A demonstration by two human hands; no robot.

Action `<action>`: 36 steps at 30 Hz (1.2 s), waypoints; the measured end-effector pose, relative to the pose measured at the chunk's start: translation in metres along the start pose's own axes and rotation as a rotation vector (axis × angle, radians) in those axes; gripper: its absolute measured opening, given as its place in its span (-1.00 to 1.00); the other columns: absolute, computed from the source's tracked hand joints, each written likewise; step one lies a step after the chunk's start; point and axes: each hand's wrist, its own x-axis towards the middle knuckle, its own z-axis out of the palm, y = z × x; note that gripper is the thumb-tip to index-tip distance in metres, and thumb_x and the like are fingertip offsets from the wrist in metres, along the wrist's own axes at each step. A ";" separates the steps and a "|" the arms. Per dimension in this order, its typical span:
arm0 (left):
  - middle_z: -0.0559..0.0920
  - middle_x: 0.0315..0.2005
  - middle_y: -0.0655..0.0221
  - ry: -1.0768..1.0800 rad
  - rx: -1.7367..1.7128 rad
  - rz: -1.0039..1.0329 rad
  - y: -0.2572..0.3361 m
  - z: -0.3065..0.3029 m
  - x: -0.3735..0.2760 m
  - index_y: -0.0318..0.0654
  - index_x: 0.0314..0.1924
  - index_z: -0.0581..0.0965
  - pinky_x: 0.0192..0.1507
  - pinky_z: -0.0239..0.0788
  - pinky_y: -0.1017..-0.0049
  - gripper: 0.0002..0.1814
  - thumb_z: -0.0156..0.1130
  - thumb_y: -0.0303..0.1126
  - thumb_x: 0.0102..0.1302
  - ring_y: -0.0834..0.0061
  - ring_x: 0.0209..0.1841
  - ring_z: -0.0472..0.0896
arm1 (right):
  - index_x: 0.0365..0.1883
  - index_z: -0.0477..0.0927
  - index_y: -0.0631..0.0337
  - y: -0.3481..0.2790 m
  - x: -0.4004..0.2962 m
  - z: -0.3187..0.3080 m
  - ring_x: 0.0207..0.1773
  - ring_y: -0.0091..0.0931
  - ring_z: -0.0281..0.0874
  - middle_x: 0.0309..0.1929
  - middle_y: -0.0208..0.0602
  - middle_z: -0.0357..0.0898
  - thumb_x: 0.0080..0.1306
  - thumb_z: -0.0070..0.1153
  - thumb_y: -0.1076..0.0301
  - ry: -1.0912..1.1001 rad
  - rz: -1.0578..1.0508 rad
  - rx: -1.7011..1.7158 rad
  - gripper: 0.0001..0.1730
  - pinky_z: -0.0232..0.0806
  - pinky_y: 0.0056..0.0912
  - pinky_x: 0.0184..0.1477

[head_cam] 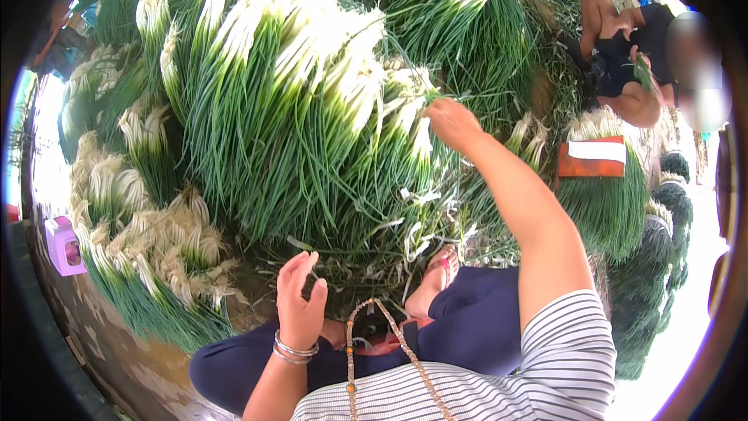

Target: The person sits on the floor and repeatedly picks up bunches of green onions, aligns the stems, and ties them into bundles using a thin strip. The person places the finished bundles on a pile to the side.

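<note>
A large heap of green onions (292, 99), white rooted ends up and green leaves hanging down, fills the middle before me. My right hand (453, 120) reaches out to the heap's right edge, its fingers bent against a few onion stems or leaves; whether it grips them is hard to tell. My left hand (301, 298), with bangles at the wrist, is raised above my lap, fingers apart and holding nothing. Loose leaves and pale peelings (415, 240) lie between the heap and my sandalled foot (438, 278).
More onion bunches (152, 245) lie at the left, near a purple plastic stool (65, 247). An orange box-like object (591, 156) rests on a bundle at the right, with tied bundles (640, 280) beyond. Another person (631, 52) sits at the upper right, holding greens.
</note>
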 end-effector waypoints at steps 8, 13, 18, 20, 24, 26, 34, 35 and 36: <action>0.46 0.11 0.12 -0.106 -0.023 -0.057 -0.007 0.002 0.011 -0.26 0.08 0.52 0.21 0.24 0.35 -0.62 0.17 -0.52 0.22 0.22 0.18 0.43 | 0.32 0.33 -0.10 -0.027 0.087 0.014 0.37 -0.26 0.20 0.35 -0.39 0.28 0.47 -0.39 -0.09 -0.416 0.322 0.109 -0.44 -0.01 0.04 0.39; 0.51 0.06 0.10 -0.093 -0.072 -0.057 -0.004 0.002 0.015 -0.24 0.03 0.54 0.20 0.23 0.27 -0.64 0.20 -0.50 0.19 0.13 0.14 0.43 | 0.03 0.58 0.07 -0.023 0.068 -0.024 0.02 -0.23 0.50 -0.08 -0.22 0.59 0.45 -0.46 -0.26 -0.605 0.154 -0.039 -0.29 0.28 0.02 0.08; 0.55 0.01 0.14 -0.096 -0.064 -0.017 0.002 0.000 0.010 -0.25 0.02 0.54 0.18 0.25 0.29 -0.65 0.20 -0.50 0.19 0.16 0.11 0.46 | -0.22 0.48 0.16 -0.055 0.000 -0.077 -0.40 -0.30 0.49 -0.45 -0.20 0.51 0.46 -0.25 -0.05 -0.725 0.079 0.311 -0.54 0.33 -0.16 -0.24; 0.58 -0.03 0.17 -0.139 -0.124 -0.061 0.003 -0.001 0.006 -0.26 0.01 0.54 0.15 0.28 0.32 -0.66 0.19 -0.50 0.19 0.18 0.06 0.50 | -0.28 0.48 0.18 -0.063 -0.031 -0.109 -0.35 -0.14 0.47 -0.47 -0.08 0.49 0.42 -0.20 -0.04 -0.698 -0.030 0.262 -0.56 0.30 -0.11 -0.23; 0.58 -0.06 0.23 -0.319 -0.257 -0.078 0.003 0.005 -0.011 -0.29 0.06 0.52 0.08 0.39 0.48 -0.67 0.15 -0.55 0.27 0.44 -0.02 0.58 | -0.44 0.54 0.25 -0.067 -0.080 -0.210 -0.57 -0.30 0.41 -0.65 -0.15 0.44 0.29 0.06 0.09 -0.368 0.067 0.295 -0.64 0.27 -0.28 -0.44; 0.59 -0.09 0.26 -0.416 -0.315 -0.076 0.010 0.007 -0.018 -0.32 0.07 0.51 0.09 0.40 0.50 -0.67 0.15 -0.57 0.29 0.49 -0.02 0.59 | -0.43 0.51 0.33 -0.090 -0.104 -0.254 -0.56 -0.50 0.44 -0.61 -0.24 0.46 0.26 0.09 0.15 0.020 0.158 0.395 -0.65 0.25 -0.37 -0.45; 0.56 -0.02 0.13 -0.516 -1.216 -0.486 0.022 0.026 -0.044 -0.42 0.22 0.34 0.03 0.45 0.33 -0.45 -0.03 -0.09 0.46 0.35 -0.03 0.58 | -0.49 0.48 0.10 -0.229 -0.164 -0.178 -0.53 -0.47 0.42 -0.54 -0.41 0.38 0.16 0.23 0.07 0.266 -0.174 0.185 -0.69 0.36 -0.41 -0.54; 0.58 -0.06 0.12 -0.431 -1.349 -0.580 0.025 0.028 -0.044 -0.41 0.17 0.36 0.01 0.46 0.32 -0.53 0.00 -0.18 0.45 0.29 -0.08 0.60 | -0.44 0.46 0.10 -0.251 -0.175 -0.159 -0.45 -0.47 0.42 -0.46 -0.38 0.37 0.21 0.14 0.10 0.040 -0.263 0.131 -0.73 0.39 -0.39 -0.52; 0.59 -0.09 0.14 -0.364 -1.228 -0.600 0.020 0.028 -0.041 -0.40 0.11 0.39 -0.04 0.48 0.34 -0.61 -0.01 -0.24 0.44 0.30 -0.11 0.61 | -0.37 0.44 0.16 -0.261 -0.188 -0.117 -0.36 -0.43 0.46 -0.41 -0.34 0.39 0.20 0.12 0.17 -0.002 -0.443 0.304 -0.75 0.42 -0.34 -0.49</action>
